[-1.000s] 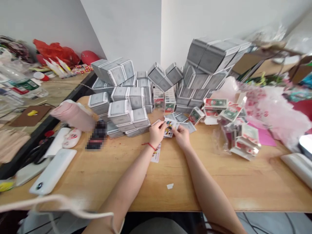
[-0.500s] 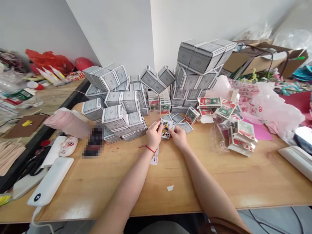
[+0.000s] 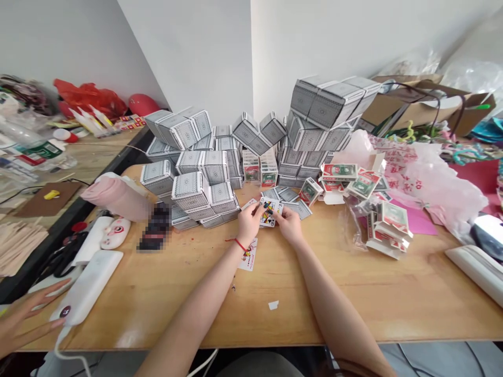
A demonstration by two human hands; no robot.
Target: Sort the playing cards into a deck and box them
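Note:
My left hand (image 3: 251, 224) and my right hand (image 3: 289, 224) meet over the middle of the table. Between their closed fingers and thumbs they hold playing cards (image 3: 269, 220), face up, with a court card on top. Just behind them, several playing cards (image 3: 291, 195) lie back up, patterned in grey. Under my left wrist, which wears a red cord, a joker card (image 3: 248, 257) lies face up and partly covered. Patterned box-shaped blocks that look folded from cards (image 3: 220, 196) are stacked behind and to the left of my hands.
Opened card boxes (image 3: 389, 225) and clear wrap lie at the right. Two rows of card packs (image 3: 269, 178) stand at the back. At far left, another person's hand (image 3: 33, 314) reaches to a white power bank (image 3: 92, 285). A paper scrap (image 3: 273, 305) lies in front.
Another person's hand has come in from the left to the power bank. The view has shifted slightly. Both my hands still hold the cards in nearly the same place.

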